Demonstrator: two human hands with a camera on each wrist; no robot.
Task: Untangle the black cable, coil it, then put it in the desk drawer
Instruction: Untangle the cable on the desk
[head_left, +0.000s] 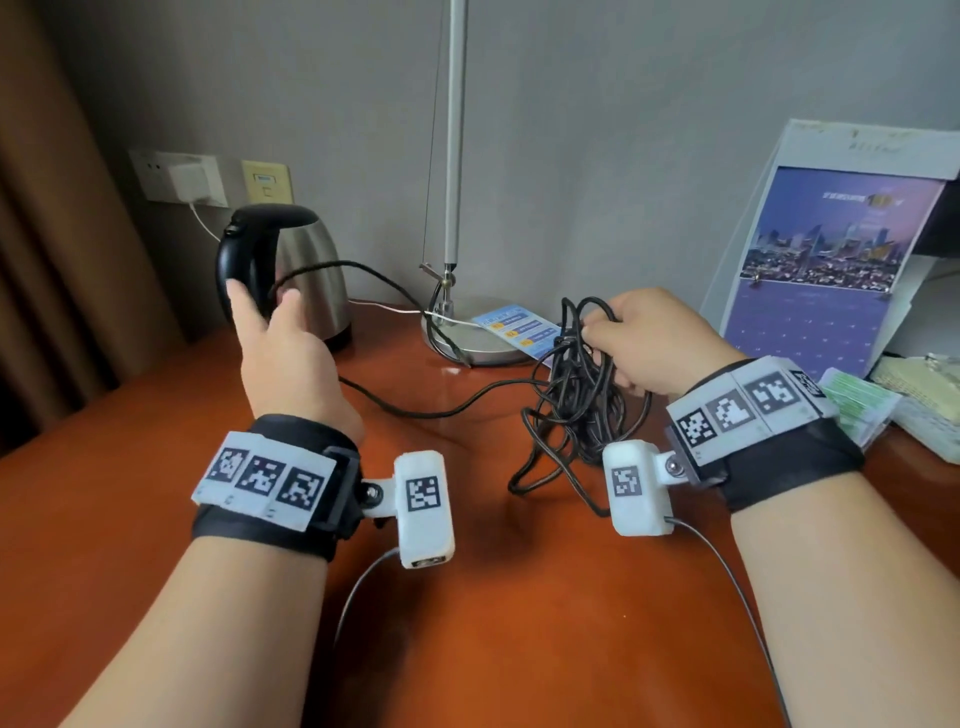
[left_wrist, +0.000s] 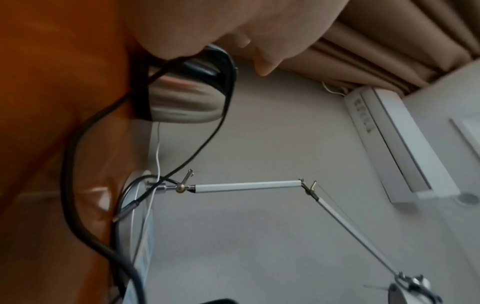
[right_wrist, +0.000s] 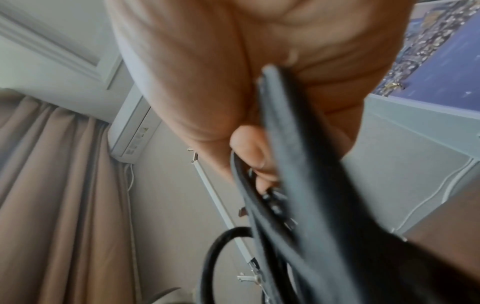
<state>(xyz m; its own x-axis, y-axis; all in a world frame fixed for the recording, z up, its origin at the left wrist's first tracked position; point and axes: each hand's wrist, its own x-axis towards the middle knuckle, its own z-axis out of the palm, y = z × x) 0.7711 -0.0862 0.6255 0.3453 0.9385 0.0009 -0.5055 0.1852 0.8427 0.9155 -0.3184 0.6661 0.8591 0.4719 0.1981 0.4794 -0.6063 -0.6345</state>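
Looking down from the head camera, I list what I see, biggest first.

Desk (head_left: 130, 493): orange-brown wood fills the lower view, and everything else stands or lies on it.

Calendar (head_left: 826, 270): a purple stand-up card with a city photo leans against the wall at the far right.

Lamp (head_left: 453, 156): its silver pole rises from a round base at the back of the desk, between the kettle and my right hand.

Kettle (head_left: 306, 275): steel body with a black handle, at the back left, just behind my left hand.

Black cable (head_left: 576, 400): still tangled, most of it hangs as a loose bundle from my right hand with the lowest loops on the desk. 1 strand runs left across the wood, rises to my left hand, then arcs back toward the lamp base.

Right hand (head_left: 654, 343): raised above the desk, fingers curled and clamped around the top of the bundle; the right wrist view shows the strands pinned under my thumb.

Left hand (head_left: 280, 343): raised in front of the kettle, fingers spread apart. The strand passes at my fingertips, and I cannot tell whether any finger pinches it.
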